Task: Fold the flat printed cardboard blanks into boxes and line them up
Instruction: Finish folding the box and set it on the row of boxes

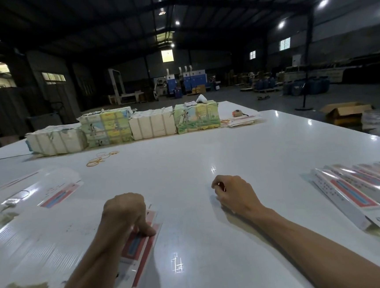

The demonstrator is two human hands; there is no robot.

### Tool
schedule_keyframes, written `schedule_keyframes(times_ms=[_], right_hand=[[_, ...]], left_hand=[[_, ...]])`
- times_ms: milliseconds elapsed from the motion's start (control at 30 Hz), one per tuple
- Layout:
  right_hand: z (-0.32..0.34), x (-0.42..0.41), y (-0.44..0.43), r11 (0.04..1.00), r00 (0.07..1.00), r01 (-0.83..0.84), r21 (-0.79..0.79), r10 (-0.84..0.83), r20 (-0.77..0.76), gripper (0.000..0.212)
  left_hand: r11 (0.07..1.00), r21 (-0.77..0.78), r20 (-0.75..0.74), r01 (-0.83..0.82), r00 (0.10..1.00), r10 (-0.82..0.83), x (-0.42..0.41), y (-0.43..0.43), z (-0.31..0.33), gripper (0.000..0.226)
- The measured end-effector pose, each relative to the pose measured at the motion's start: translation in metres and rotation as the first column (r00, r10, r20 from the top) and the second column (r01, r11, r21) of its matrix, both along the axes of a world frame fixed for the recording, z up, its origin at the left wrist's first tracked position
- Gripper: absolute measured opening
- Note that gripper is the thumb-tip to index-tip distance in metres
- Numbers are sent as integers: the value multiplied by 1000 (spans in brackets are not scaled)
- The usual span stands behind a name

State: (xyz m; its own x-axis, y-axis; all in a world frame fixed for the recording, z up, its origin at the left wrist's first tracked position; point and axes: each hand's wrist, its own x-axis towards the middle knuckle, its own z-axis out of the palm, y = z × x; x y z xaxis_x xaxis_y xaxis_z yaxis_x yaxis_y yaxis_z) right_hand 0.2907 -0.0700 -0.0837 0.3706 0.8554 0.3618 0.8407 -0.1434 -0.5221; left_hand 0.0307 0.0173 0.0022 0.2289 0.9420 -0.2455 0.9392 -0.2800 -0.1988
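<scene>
the left hand [123,209] lies knuckles-up on the stack of flat blanks [55,243] at the near left corner of the table [186,167]. its forearm comes in from the near edge. its fingers are curled down out of sight behind the back of the hand, and the thumb tip presses on the red-and-blue print of the top blank near the stack's right edge. whether the hidden fingers pinch the sheet cannot be told.

the right hand [234,192] rests on bare table toward the near middle, well apart from the left, forearm running in from the near right corner. its fingers are curled in toward the palm, with nothing plainly held.

the folded boxes [353,189] lie in a row at the right edge, long sides touching. more flat blanks [58,194] fan out by the left edge, glossy and blurred.

along the far edge stand four tied bundles [123,129] side by side, two white and two printed. rubber bands [98,160] lie just in front of them, and a small tape measure [237,113] sits to their right beside some loose sheets [242,121].

on the floor beyond the right edge an open brown carton [345,113] stands with its flaps up; what is in it cannot be seen.
</scene>
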Motion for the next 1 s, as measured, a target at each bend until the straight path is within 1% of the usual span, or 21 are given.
schedule_keyframes(times_ms=[67,167,300,367,433,467,500,533,567,600,633,667,700,733,800,833,867,900,933,967,1000], right_hand=[[0,-1,0,1000,1000,-5,8,5,-3,21],[2,-2,-1,1000,1000,-12,22,13,-17,21],[2,-2,-2,999,999,-23,26,24,-33,21],[1,-2,-1,999,999,-34,30,35,-35,20],[1,-2,0,998,998,-51,41,52,-39,20],[1,-2,1,997,997,-59,53,61,-41,20],[1,-2,1,995,996,-67,72,71,-45,20],[1,-2,3,992,996,-74,100,79,-50,20],[1,-2,3,987,995,-73,142,82,-59,19],[3,-2,4,978,994,-65,200,82,-73,19],[4,-1,5,961,992,-55,270,83,-91,19],[6,0,6,937,990,-43,346,86,-111,19],[9,1,6,908,987,-26,419,90,-134,19],[12,1,6,878,983,-6,479,93,-158,20],[16,2,5,828,980,15,560,100,-173,21],[17,2,4,817,983,-2,577,106,-147,22],[17,3,4,822,987,-37,568,117,-106,24],[16,2,4,844,989,-80,531,135,-65,25],[15,0,3,872,987,-123,473,156,-29,27],[13,-1,3,898,985,-157,410,173,-3,30],[12,-2,3,918,982,-178,355,188,7,32]], left_hand=[[999,-40,53,-27,998,29,-3,4,1,93],[998,-11,123,-60,990,61,-9,7,-3,100],[998,-38,132,-49,990,53,-15,12,-3,89],[1000,-19,268,-7,963,11,-16,15,-1,73],[998,6,438,60,897,-57,-10,16,3,54],[995,5,496,100,864,-89,-5,17,6,47],[989,-16,557,144,823,-110,1,16,8,41],[978,-72,643,194,759,-104,9,15,10,36],[953,-155,745,260,665,-60,17,13,12,32],[906,-250,833,341,553,22,26,9,12,31],[842,-332,886,424,448,123,36,5,12,32],[782,-383,905,492,370,211,44,2,10,33],[742,-408,908,532,318,271,54,-1,5,34],[723,-420,907,548,285,311,63,-4,-1,37],[690,-453,890,565,242,386,78,-12,-21,46],[669,-468,877,577,214,430,84,-14,-32,52],[654,-469,866,594,162,474,88,-17,-42,58],[652,-453,854,608,86,513,91,-18,-51,60],[666,-428,845,612,9,535,92,-20,-57,60],[685,-403,844,607,-43,534,93,-19,-60,60],[705,-387,851,595,-65,522,93,-18,-62,63]])
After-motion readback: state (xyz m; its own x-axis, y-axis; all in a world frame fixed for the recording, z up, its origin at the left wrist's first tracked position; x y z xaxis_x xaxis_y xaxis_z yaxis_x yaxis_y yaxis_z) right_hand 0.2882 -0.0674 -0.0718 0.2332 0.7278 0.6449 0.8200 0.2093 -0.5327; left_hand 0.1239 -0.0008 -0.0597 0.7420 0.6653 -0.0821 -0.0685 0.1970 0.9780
